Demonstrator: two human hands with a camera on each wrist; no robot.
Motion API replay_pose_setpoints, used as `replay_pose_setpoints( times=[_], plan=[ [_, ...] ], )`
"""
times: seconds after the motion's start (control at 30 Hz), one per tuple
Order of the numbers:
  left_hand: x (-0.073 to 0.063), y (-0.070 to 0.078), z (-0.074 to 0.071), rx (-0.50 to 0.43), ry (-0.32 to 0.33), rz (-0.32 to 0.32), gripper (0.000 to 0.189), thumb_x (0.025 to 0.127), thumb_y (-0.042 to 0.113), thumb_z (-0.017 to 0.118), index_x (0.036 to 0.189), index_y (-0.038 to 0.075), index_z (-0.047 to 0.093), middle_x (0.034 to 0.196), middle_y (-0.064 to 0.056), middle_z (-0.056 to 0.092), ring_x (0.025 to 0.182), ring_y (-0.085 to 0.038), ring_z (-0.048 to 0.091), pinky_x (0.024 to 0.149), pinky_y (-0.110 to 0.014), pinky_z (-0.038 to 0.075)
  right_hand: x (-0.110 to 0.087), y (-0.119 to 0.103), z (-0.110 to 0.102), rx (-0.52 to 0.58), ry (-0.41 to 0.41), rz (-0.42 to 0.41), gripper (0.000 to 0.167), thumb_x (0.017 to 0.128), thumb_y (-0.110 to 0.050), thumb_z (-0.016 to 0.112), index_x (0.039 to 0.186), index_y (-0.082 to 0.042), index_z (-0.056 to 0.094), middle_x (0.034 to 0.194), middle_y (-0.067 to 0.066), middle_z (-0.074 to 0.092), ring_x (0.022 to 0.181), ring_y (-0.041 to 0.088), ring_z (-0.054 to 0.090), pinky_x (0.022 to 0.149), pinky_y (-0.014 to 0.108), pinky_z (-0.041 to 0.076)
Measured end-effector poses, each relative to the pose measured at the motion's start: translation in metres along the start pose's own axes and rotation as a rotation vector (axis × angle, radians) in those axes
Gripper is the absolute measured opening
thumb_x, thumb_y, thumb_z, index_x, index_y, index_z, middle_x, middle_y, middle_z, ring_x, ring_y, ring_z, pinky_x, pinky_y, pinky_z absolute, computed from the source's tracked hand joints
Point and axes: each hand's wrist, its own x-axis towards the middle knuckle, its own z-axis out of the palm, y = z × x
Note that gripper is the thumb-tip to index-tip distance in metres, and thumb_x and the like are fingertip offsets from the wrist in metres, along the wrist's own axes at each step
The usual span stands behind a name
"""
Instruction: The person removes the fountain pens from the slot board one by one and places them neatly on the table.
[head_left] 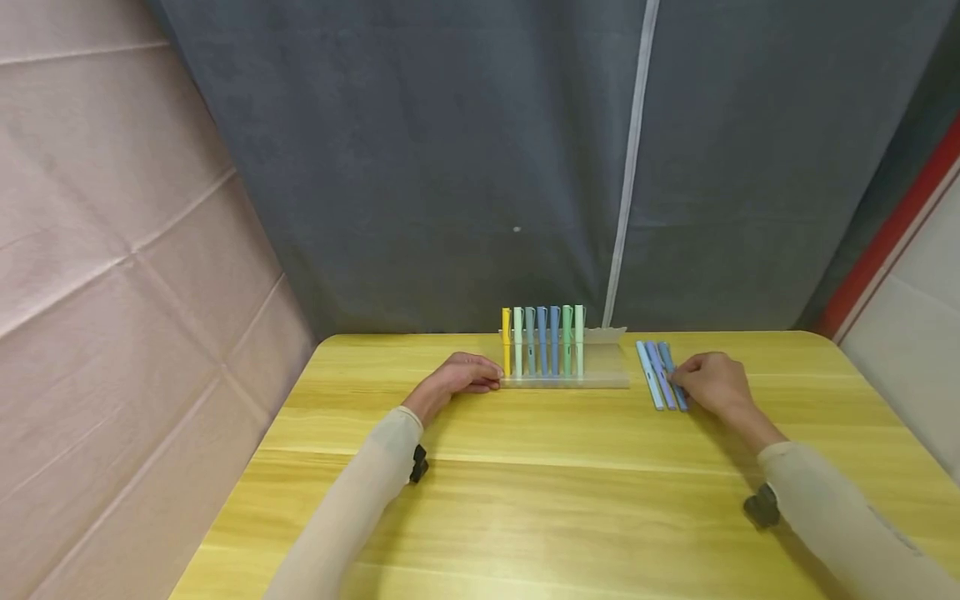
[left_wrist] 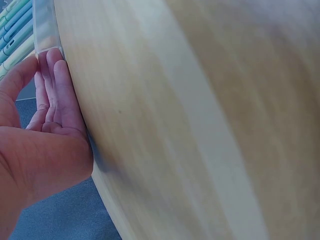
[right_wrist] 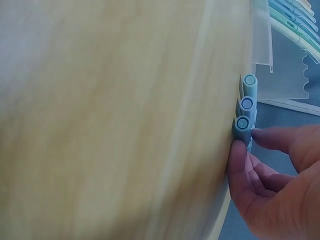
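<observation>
A clear plastic pen stand (head_left: 606,367) is on the wooden table with several capped pens upright in its left part: a yellow pen (head_left: 507,342) at the left end, then pale green, blue and green ones. My left hand (head_left: 468,372) rests at the stand's left end, its fairly straight fingertips touching the corner. To the right of the stand lie three pens side by side: a light blue pen (head_left: 649,375), a lavender pen (head_left: 660,375) and a darker blue pen (right_wrist: 242,125). My right hand (head_left: 712,382) pinches the darker blue pen between thumb and fingers.
The yellow wood-grain table (head_left: 525,492) ends at a dark grey curtain (head_left: 450,167) just behind the stand. A pale panel (head_left: 135,333) rises along the left side. At the right is a white wall (head_left: 922,308) with a red strip.
</observation>
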Motion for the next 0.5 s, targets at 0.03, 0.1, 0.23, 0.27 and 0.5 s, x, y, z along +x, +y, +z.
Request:
replay_pose_setpoints(
  times=[0.03, 0.1, 0.23, 0.27, 0.5],
  plan=[
    [0.000, 0.000, 0.001, -0.003, -0.001, 0.000, 0.018, 0.101, 0.018, 0.072, 0.109, 0.003, 0.079, 0.089, 0.001, 0.080, 0.081, -0.008, 0.076, 0.081, -0.023, 0.063, 0.000, 0.001, -0.001, -0.007, 0.003, -0.005, 0.034, 0.098, -0.029, 0.071, 0.100, 0.005, 0.078, 0.074, 0.005, 0.075, 0.064, 0.015, 0.060, 0.055, 0.029, 0.046],
    [0.001, 0.000, 0.002, -0.005, -0.004, 0.003, 0.018, 0.101, 0.018, 0.073, 0.109, 0.003, 0.079, 0.089, 0.001, 0.080, 0.081, -0.008, 0.076, 0.081, -0.023, 0.063, 0.001, 0.002, -0.003, -0.023, 0.019, -0.012, 0.035, 0.098, -0.030, 0.070, 0.099, 0.004, 0.079, 0.073, 0.004, 0.075, 0.063, 0.016, 0.060, 0.055, 0.029, 0.046],
    [0.002, 0.000, 0.004, -0.008, -0.010, 0.002, 0.018, 0.100, 0.018, 0.073, 0.109, 0.003, 0.079, 0.089, 0.001, 0.080, 0.081, -0.008, 0.076, 0.081, -0.023, 0.063, 0.004, 0.003, -0.006, -0.048, 0.082, -0.027, 0.036, 0.099, -0.032, 0.068, 0.095, 0.003, 0.078, 0.074, 0.006, 0.074, 0.062, 0.018, 0.059, 0.055, 0.030, 0.045],
    [0.002, 0.000, 0.004, -0.006, -0.010, 0.000, 0.018, 0.100, 0.018, 0.073, 0.109, 0.003, 0.079, 0.089, 0.001, 0.080, 0.081, -0.008, 0.076, 0.081, -0.023, 0.063, 0.005, 0.002, -0.005, -0.045, 0.099, -0.033, 0.035, 0.099, -0.032, 0.068, 0.095, 0.002, 0.077, 0.076, 0.008, 0.074, 0.063, 0.018, 0.059, 0.055, 0.030, 0.045],
    [0.002, 0.001, 0.000, -0.006, 0.018, -0.026, 0.017, 0.099, 0.018, 0.075, 0.108, 0.004, 0.079, 0.090, 0.000, 0.080, 0.081, -0.008, 0.076, 0.080, -0.023, 0.063, 0.013, -0.033, 0.017, 0.114, 0.209, -0.156, 0.030, 0.102, -0.030, 0.069, 0.107, -0.002, 0.076, 0.097, 0.017, 0.078, 0.074, 0.012, 0.066, 0.063, 0.021, 0.050]
  ],
)
